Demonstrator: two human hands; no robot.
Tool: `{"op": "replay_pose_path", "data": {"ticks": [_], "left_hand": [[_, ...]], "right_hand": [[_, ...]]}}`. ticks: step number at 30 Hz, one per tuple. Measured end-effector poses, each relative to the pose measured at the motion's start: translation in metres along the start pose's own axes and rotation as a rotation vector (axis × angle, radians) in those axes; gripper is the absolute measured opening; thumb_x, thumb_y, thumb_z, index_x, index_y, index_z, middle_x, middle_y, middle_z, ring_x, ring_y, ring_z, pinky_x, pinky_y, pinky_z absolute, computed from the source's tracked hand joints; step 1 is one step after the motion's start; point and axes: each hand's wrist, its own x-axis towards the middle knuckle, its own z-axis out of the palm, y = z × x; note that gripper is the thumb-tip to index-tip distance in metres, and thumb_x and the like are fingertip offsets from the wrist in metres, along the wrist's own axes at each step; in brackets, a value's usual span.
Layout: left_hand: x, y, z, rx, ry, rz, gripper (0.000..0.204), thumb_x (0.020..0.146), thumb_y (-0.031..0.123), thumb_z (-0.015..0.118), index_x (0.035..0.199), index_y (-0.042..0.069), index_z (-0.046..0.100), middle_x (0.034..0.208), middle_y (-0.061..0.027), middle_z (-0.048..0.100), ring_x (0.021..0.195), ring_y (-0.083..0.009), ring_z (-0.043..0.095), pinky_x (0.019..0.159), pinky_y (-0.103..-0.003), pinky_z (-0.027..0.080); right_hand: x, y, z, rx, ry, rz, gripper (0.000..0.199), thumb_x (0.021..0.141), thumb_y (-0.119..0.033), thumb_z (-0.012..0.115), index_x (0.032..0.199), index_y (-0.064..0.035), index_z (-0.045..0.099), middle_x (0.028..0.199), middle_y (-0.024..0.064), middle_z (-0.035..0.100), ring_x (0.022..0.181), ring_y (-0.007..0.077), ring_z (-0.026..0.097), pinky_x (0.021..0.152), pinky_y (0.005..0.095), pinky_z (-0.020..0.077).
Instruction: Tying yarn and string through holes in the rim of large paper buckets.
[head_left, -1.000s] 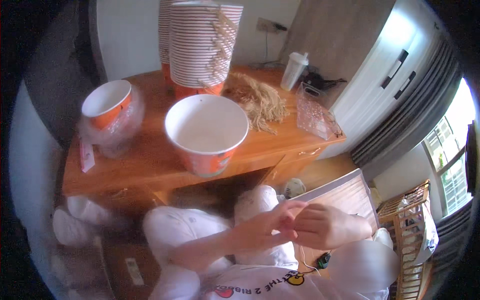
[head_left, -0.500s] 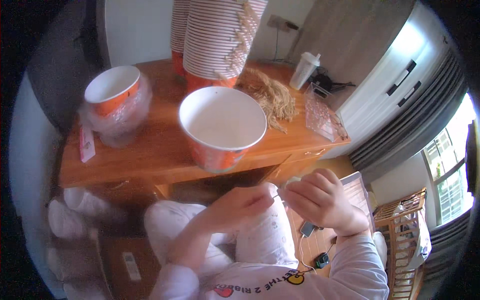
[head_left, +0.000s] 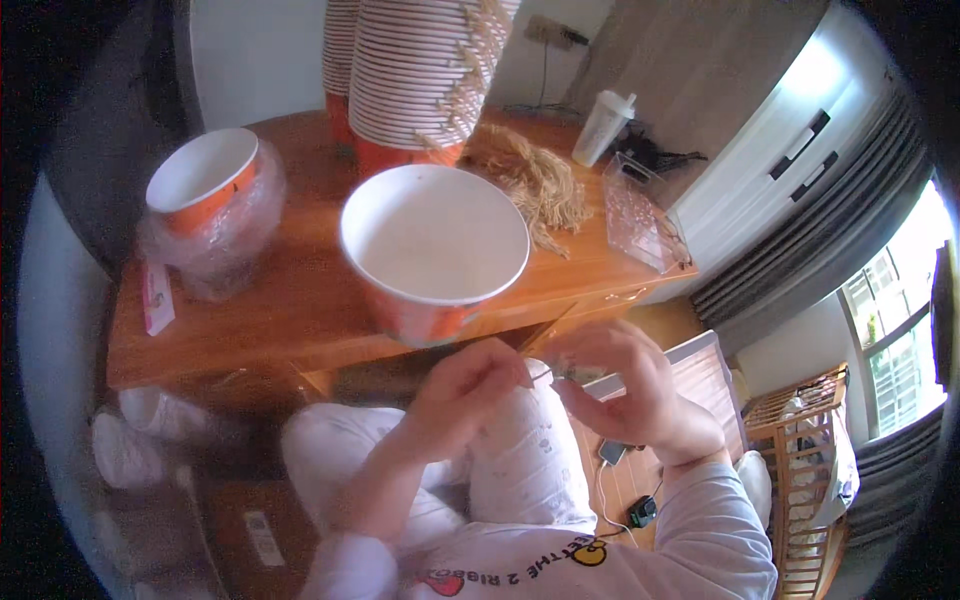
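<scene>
Above my right knee, my left hand (head_left: 476, 388) is closed in a pinch, with a small dark tip showing at its fingertips; what it holds is too small to name. Close beside it, my right hand (head_left: 632, 385) is curled, its fingers blurred, around something pale that I cannot make out. A gap separates the two hands. Just beyond them, a large white-lined orange paper bucket (head_left: 415, 315) stands upright at the desk's front edge. Behind it rises a tall stack of nested paper buckets (head_left: 420, 80), with tan string strands hanging down its right side.
The wooden desk (head_left: 270, 335) holds a bundle of tan strings (head_left: 545, 190), a lidded cup (head_left: 603, 128) and a clear tray (head_left: 642, 225). Left, another orange bucket (head_left: 205, 205) sits in plastic wrap near a pink-white packet (head_left: 158, 298). A phone (head_left: 615, 453) lies on the floor, right.
My right hand has loosened from a tighter fist, its fingers lifting and blurring. My left hand has moved slightly up and left. The desk has shifted slightly left in view.
</scene>
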Motion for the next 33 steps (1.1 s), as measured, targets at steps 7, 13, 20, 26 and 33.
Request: {"op": "replay_pose_path", "data": {"ticks": [7,13,20,26,33], "left_hand": [[-0.002,-0.005,-0.001,-0.082,0.085,0.001,0.022,0.1,0.027,0.055,0.095,0.006,0.055,0.069,0.0037,0.047,0.051,-0.0029,0.037,0.042,-0.02,0.026],[-0.001,-0.006,-0.002,-0.111,0.052,-0.056,0.022,0.099,0.028,0.056,0.095,0.006,0.055,0.071,0.0027,0.049,0.051,-0.003,0.036,0.042,-0.02,0.026],[-0.002,-0.008,-0.005,-0.042,-0.011,-0.077,0.024,0.1,0.03,0.055,0.097,0.006,0.055,0.079,0.001,0.052,0.055,-0.0051,0.045,0.045,-0.021,0.034],[0.001,-0.008,0.011,-0.167,-0.072,-0.03,0.02,0.101,0.023,0.053,0.101,0.004,0.055,0.095,0.0016,0.061,0.089,-0.0083,0.056,0.078,-0.022,0.045],[-0.004,-0.011,-0.005,0.006,-0.044,-0.109,0.016,0.1,0.019,0.053,0.097,0.004,0.057,0.088,0.0019,0.056,0.084,-0.0075,0.049,0.075,-0.024,0.042]], "right_hand": [[-0.003,-0.001,0.006,0.167,0.046,0.125,0.041,0.075,-0.004,0.082,0.109,-0.0009,0.059,0.108,0.0136,0.071,0.097,0.0229,0.07,0.083,0.0321,0.0571],[-0.008,0.008,0.017,0.425,0.206,0.166,0.035,0.078,-0.001,0.079,0.106,0.0005,0.058,0.104,0.0146,0.071,0.094,0.0204,0.071,0.08,0.0305,0.0576],[-0.004,0.013,0.01,0.362,0.129,0.156,0.025,0.079,0.003,0.077,0.099,-0.0016,0.061,0.099,0.0113,0.072,0.085,0.0193,0.072,0.07,0.027,0.0574],[0.006,0.013,0.006,0.129,-0.025,-0.013,0.026,0.076,-0.002,0.078,0.096,-0.0049,0.061,0.087,0.0065,0.067,0.077,0.0244,0.065,0.067,0.035,0.0521],[0.012,0.01,0.006,-0.054,-0.1,-0.124,0.039,0.074,0.0,0.072,0.109,-0.0066,0.057,0.093,0.0059,0.065,0.08,0.0279,0.06,0.069,0.0396,0.0457]]}}
